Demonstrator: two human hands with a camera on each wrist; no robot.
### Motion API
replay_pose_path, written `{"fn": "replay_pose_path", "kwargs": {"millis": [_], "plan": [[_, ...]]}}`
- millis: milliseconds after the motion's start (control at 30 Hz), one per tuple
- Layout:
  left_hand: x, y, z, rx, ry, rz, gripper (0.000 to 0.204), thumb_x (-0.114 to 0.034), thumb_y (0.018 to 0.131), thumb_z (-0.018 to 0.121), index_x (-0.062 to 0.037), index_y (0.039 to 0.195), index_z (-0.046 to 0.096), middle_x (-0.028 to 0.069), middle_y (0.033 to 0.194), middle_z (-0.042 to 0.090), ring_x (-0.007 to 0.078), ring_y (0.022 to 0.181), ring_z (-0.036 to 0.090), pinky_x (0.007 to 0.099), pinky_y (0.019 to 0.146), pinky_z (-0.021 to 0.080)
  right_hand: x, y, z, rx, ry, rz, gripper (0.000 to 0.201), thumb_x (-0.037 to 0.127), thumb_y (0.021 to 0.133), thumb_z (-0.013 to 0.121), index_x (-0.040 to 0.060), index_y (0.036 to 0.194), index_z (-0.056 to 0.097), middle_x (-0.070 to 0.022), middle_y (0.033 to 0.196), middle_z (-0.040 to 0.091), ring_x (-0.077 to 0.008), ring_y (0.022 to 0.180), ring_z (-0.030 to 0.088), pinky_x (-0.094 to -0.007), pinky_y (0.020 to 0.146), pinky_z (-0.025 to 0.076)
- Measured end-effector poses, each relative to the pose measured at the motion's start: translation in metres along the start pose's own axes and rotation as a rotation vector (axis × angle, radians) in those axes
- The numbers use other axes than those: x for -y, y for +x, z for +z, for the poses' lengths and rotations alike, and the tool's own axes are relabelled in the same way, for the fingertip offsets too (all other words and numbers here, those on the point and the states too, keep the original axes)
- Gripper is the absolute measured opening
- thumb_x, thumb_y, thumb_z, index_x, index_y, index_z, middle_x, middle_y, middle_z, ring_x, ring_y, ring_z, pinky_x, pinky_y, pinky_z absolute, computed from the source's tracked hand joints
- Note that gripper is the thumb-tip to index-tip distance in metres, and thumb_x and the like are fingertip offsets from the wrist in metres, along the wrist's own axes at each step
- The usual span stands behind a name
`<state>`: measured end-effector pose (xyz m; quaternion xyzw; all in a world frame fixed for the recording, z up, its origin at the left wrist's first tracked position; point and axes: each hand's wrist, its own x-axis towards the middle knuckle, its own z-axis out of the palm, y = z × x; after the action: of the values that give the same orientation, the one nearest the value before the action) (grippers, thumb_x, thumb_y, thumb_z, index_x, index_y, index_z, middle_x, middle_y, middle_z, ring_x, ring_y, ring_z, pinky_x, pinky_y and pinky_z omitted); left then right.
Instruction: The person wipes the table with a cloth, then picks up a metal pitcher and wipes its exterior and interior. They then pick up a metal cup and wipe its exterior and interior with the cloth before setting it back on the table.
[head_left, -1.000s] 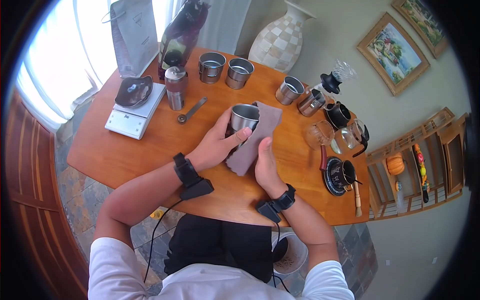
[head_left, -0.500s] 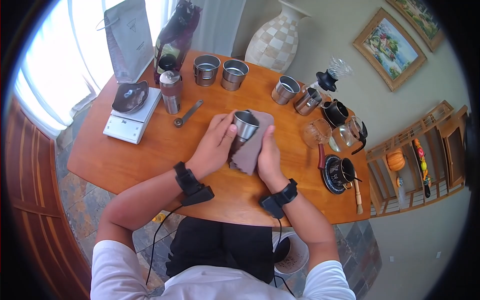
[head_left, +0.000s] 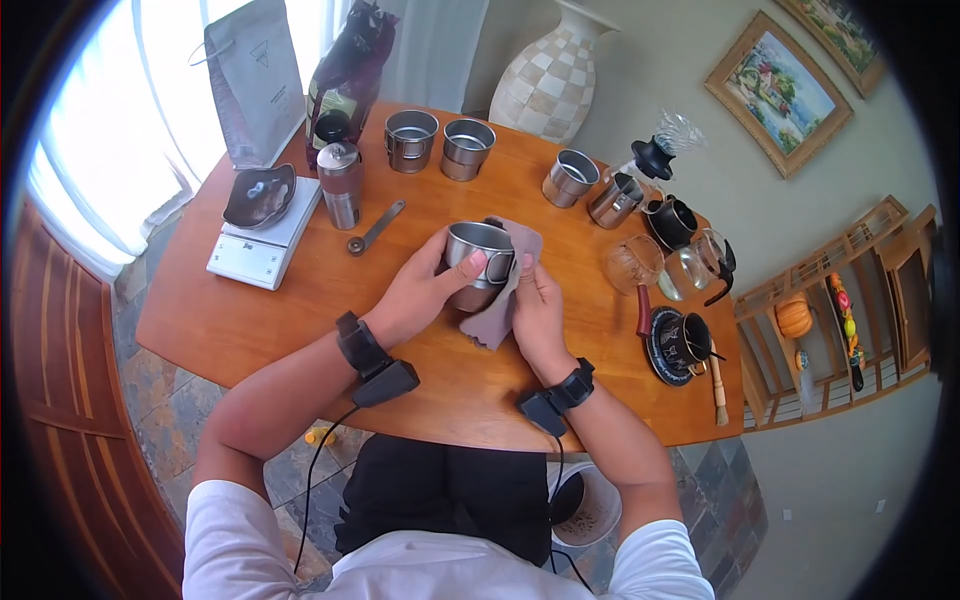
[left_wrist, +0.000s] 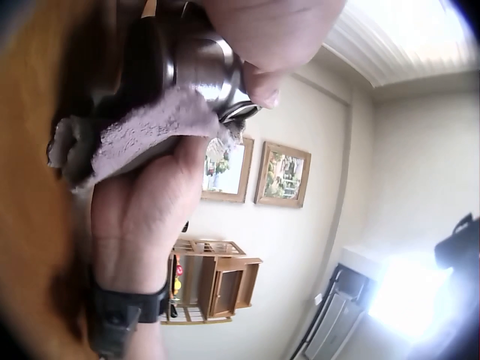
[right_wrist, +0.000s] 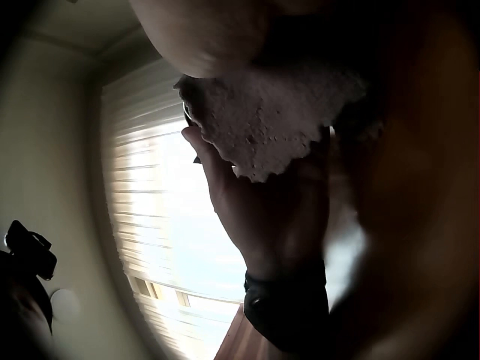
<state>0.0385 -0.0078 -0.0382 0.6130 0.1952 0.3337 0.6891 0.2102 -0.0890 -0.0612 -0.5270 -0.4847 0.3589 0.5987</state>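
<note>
Above the middle of the near half of the wooden table (head_left: 250,335), the left hand (head_left: 408,302) grips a steel mug (head_left: 484,285), its thumb laid across the front; the mug's folded handle faces the right hand (head_left: 541,315), which pinches a mauve cloth (head_left: 497,322) against the mug's side. The cloth hides much of that side, and the left fingers behind the mug are mostly out of sight in the head view. Near the table's left edge lies a white scale (head_left: 245,258) bearing a dark dish (head_left: 262,196), with a hand grinder (head_left: 342,190) just beside it and a measuring spoon (head_left: 378,228) between the grinder and the left hand. At the far left corner stand a pale bag (head_left: 255,90) and a dark bag (head_left: 350,70), the latter's base partly covered by the grinder. Two steel cups (head_left: 467,155) stand side by side along the far edge; farther right come a third cup (head_left: 570,185) and a steel pitcher (head_left: 614,205). Towards the right edge crowd a black cup (head_left: 670,224), a glass server (head_left: 632,265), a glass pot (head_left: 688,275), a patterned cup (head_left: 686,345) on its saucer (head_left: 660,365), and a brush (head_left: 719,390) by the near right corner.
</note>
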Motion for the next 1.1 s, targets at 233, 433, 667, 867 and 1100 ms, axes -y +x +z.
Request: {"fn": "replay_pose_path", "kwargs": {"millis": [233, 433, 667, 867, 1100], "plan": [[0.000, -0.004, 0.006, -0.093, -0.158, -0.031, 0.060, -0.039, 0.106, 0.059, -0.0034, 0.150, 0.039, 0.0077, 0.138, 0.055, 0.0139, 0.126, 0.052, 0.0314, 0.108, 0.042, 0.014, -0.002, 0.013, 0.061, 0.213, -0.005, 0.048, 0.040, 0.112, 0.042, 0.0011, 0.135, 0.059, -0.0039, 0.125, 0.066, -0.0104, 0.112, 0.059, -0.0277, 0.099, 0.047], [-0.002, -0.002, 0.000, -0.077, 0.142, -0.012, 0.068, -0.039, 0.097, 0.071, -0.0006, 0.144, 0.041, 0.0091, 0.128, 0.057, 0.0137, 0.114, 0.055, 0.0307, 0.098, 0.048, 0.002, -0.001, 0.002, 0.111, 0.155, -0.018, 0.041, 0.035, 0.110, 0.052, 0.0002, 0.129, 0.062, -0.0027, 0.115, 0.067, -0.0094, 0.102, 0.059, -0.0274, 0.091, 0.050], [-0.001, -0.008, 0.006, -0.178, 0.286, -0.111, 0.049, -0.046, 0.111, 0.041, -0.0038, 0.136, 0.040, 0.0046, 0.107, 0.056, 0.0083, 0.085, 0.050, 0.0273, 0.072, 0.047, 0.000, -0.006, 0.003, 0.082, 0.103, 0.091, 0.029, 0.024, 0.109, 0.055, 0.0016, 0.126, 0.061, -0.0026, 0.111, 0.068, -0.0094, 0.097, 0.060, -0.0283, 0.088, 0.051], [0.011, -0.005, 0.010, -0.036, 0.283, 0.291, 0.060, -0.039, 0.107, 0.056, -0.0006, 0.147, 0.034, 0.0101, 0.126, 0.049, 0.0169, 0.112, 0.051, 0.0331, 0.100, 0.045, -0.016, 0.003, 0.002, -0.042, 0.282, 0.127, 0.056, 0.048, 0.113, 0.033, 0.0029, 0.137, 0.055, -0.0074, 0.129, 0.062, -0.0159, 0.118, 0.058, -0.0341, 0.105, 0.046], [0.001, -0.003, 0.003, 0.053, 0.334, 0.178, 0.066, -0.043, 0.106, 0.055, 0.0038, 0.148, 0.033, 0.0190, 0.141, 0.044, 0.0257, 0.133, 0.044, 0.0374, 0.114, 0.034, -0.004, 0.004, -0.002, 0.236, 0.708, 0.182, 0.063, 0.055, 0.111, 0.030, 0.0058, 0.143, 0.051, -0.0084, 0.134, 0.059, -0.0185, 0.120, 0.058, -0.0357, 0.104, 0.047]]}}
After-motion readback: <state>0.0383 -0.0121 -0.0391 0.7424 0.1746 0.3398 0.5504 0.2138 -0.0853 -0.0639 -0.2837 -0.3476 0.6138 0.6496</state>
